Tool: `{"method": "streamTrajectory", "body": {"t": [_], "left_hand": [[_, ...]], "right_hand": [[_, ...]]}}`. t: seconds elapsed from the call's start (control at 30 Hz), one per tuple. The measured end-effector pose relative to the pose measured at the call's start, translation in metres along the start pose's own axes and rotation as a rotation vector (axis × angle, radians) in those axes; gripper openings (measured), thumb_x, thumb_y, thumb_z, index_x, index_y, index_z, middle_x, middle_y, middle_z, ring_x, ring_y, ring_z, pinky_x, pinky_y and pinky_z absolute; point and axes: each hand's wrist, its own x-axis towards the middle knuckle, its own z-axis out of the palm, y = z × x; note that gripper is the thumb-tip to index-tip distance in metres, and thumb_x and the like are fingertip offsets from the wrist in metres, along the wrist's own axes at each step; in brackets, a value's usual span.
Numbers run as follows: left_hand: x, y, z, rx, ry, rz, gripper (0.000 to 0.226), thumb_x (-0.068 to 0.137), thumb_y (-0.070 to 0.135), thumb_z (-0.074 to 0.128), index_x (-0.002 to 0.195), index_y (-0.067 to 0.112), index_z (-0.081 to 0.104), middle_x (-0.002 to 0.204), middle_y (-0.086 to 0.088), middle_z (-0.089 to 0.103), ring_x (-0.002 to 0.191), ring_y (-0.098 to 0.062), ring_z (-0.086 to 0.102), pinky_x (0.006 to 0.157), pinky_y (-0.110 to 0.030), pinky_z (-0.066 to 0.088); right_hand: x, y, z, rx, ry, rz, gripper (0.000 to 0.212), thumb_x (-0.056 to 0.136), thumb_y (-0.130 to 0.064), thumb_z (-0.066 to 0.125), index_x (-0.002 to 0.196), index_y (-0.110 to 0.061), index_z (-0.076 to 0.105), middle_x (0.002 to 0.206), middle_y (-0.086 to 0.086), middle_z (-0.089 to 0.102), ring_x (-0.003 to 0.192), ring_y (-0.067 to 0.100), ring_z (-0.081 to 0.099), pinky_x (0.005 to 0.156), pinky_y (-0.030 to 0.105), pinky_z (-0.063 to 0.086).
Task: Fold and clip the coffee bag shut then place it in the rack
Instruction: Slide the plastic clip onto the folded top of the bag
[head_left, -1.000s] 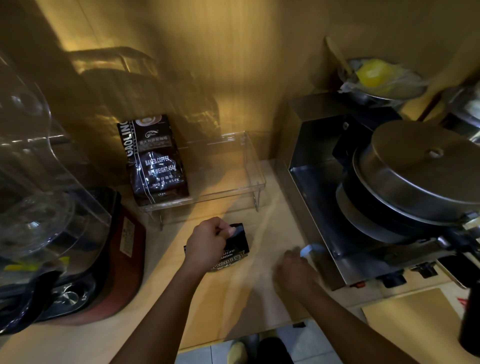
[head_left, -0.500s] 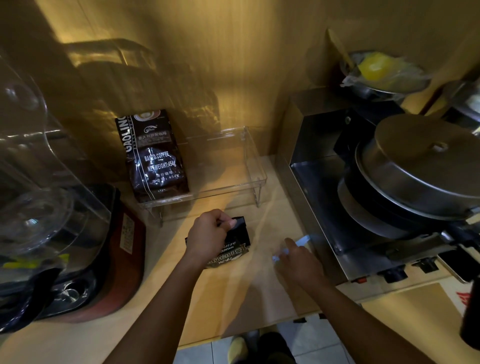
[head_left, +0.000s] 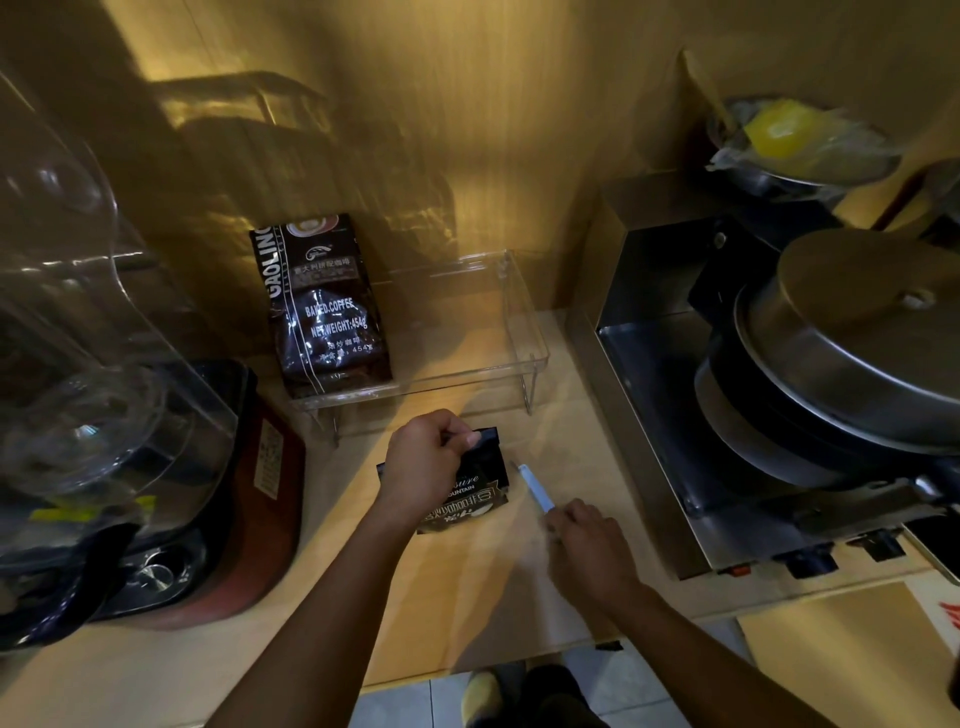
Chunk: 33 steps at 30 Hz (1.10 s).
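Observation:
A small black coffee bag lies on the wooden counter in front of the clear acrylic rack. My left hand pinches the bag's folded top edge. My right hand holds a thin pale-blue clip by one end, its tip pointing up-left toward the bag's right side, a little apart from it. A larger dark coffee bag stands at the left end of the rack.
A blender with a clear jar on a red-brown base fills the left side. A steel appliance with a round lidded pan stands at the right. A bowl holding something yellow sits behind it. The counter edge runs just below my arms.
My right hand has picked the blue clip up from beside the steel appliance and swung it left toward the bag. My left hand stays on the bag's folded top.

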Motion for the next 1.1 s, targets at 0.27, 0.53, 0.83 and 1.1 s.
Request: {"method": "streamTrajectory", "body": {"t": [0.27, 0.53, 0.83, 1.1], "left_hand": [[-0.003, 0.002, 0.005, 0.109, 0.054, 0.155, 0.035, 0.084, 0.004, 0.055, 0.065, 0.033, 0.052, 0.068, 0.008, 0.052, 0.078, -0.017, 0.046, 0.074, -0.028, 0.017], [0.003, 0.007, 0.007, 0.357, 0.066, 0.11, 0.044, 0.079, -0.007, 0.045, 0.082, 0.028, 0.072, 0.082, 0.006, 0.045, 0.093, -0.01, 0.03, 0.096, -0.036, 0.013], [-0.001, 0.007, 0.006, 0.252, 0.056, 0.142, 0.015, 0.08, 0.045, 0.058, 0.069, 0.036, 0.064, 0.08, 0.011, 0.046, 0.102, -0.01, 0.038, 0.1, -0.026, -0.003], [-0.007, 0.004, 0.016, 0.097, 0.104, 0.044, 0.041, 0.095, 0.031, 0.039, 0.062, 0.028, 0.063, 0.071, 0.011, 0.045, 0.096, -0.01, 0.044, 0.112, -0.05, 0.007]], "right_hand": [[0.015, 0.015, -0.016, 0.475, -0.041, 0.291, 0.01, 0.071, -0.005, 0.057, 0.081, -0.007, 0.055, 0.083, 0.012, 0.061, 0.076, 0.029, 0.06, 0.062, 0.031, 0.044], [0.026, 0.014, -0.052, 1.06, 0.058, 0.173, 0.027, 0.085, 0.01, 0.047, 0.072, -0.014, 0.048, 0.069, 0.006, 0.049, 0.053, 0.008, 0.049, 0.047, 0.014, 0.04], [0.024, -0.001, -0.076, 0.996, -0.103, -0.156, 0.027, 0.088, -0.003, 0.053, 0.074, -0.026, 0.052, 0.061, -0.006, 0.048, 0.052, 0.001, 0.043, 0.054, 0.02, 0.037], [0.033, -0.012, -0.083, 0.484, 0.156, -0.331, 0.02, 0.086, -0.023, 0.059, 0.098, -0.008, 0.057, 0.089, 0.008, 0.059, 0.075, 0.023, 0.056, 0.067, 0.037, 0.045]]}}
